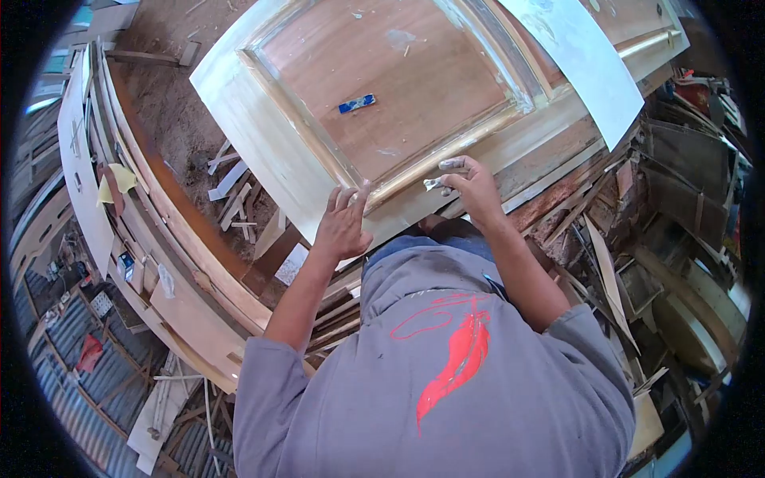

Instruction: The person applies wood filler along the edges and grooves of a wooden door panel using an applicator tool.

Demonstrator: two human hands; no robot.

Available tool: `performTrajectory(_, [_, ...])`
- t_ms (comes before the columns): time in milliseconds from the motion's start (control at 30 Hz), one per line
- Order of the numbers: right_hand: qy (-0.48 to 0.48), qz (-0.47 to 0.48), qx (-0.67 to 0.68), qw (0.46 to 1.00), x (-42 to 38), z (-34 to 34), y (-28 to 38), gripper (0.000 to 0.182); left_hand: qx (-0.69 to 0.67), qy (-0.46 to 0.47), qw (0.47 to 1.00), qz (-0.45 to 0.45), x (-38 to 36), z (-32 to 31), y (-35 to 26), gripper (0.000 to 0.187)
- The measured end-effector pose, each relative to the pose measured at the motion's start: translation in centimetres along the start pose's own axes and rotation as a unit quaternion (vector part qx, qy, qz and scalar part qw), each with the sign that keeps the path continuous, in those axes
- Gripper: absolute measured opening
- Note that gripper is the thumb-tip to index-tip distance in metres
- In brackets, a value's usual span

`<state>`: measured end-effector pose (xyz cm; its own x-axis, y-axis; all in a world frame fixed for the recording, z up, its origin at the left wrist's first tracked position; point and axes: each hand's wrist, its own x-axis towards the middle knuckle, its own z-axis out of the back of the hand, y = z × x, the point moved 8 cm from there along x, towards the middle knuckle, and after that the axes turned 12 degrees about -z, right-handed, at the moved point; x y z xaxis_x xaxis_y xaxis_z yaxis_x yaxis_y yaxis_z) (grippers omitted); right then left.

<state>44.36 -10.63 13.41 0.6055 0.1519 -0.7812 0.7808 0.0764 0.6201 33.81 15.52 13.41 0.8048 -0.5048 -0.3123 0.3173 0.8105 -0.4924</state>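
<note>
A wooden panelled door (414,88) lies flat in front of me, with pale filler smears along its mouldings. My left hand (344,221) rests at the panel's near corner, fingers apart and nothing in them. Above the near rail, my right hand (470,187) pinches a small white piece (433,184) between thumb and fingers; its fingertips are whitened. On the recessed panel lies a small blue strip (356,103). A long white sheet (586,68) hangs across the door's right part.
Stacked long boards (171,231) curve along the left, with a yellow cloth (116,183) on them. Wood scraps (239,199) lie on the dirt floor between boards and door. More offcuts (602,263) are piled at the right.
</note>
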Motion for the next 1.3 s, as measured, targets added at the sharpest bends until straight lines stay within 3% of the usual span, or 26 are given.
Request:
performTrajectory(167, [0.0,0.003,-0.011,1.0,0.6,1.0,-1.1,0.028,0.015,0.044,0.999,0.003,0.2,-1.2,-0.3,0.121])
performTrajectory(500, [-0.011,-0.005,-0.026,1.0,0.1,3.0,0.7,0.029,-0.111,0.053,0.982,0.142,2.2,2.8,1.1,0.11])
performTrajectory(600, [-0.019,0.004,-0.012,1.0,0.3,3.5,0.1,0.029,-0.034,0.018,0.996,0.076,2.4,2.3,0.3,0.111])
performTrajectory(767, [-0.02,-0.028,-0.038,0.999,0.0,3.6,0.9,0.028,-0.026,0.061,0.998,0.006,1.8,0.3,0.0,0.111])
performTrajectory(1000, [-0.008,0.002,-0.039,0.999,0.3,2.9,1.3,0.028,0.079,0.175,0.98,-0.057,2.3,1.2,-0.9,0.112])
performTrajectory(1200, [-0.024,0.019,-0.049,0.998,-0.5,3.3,2.4,0.029,0.0,0.198,0.98,-0.005,4.0,2.4,-0.2,0.117])
performTrajectory(1300, [-0.022,0.011,-0.045,0.999,-0.3,3.8,2.4,0.029,-0.057,0.068,0.996,-0.013,3.1,3.9,0.2,0.119])
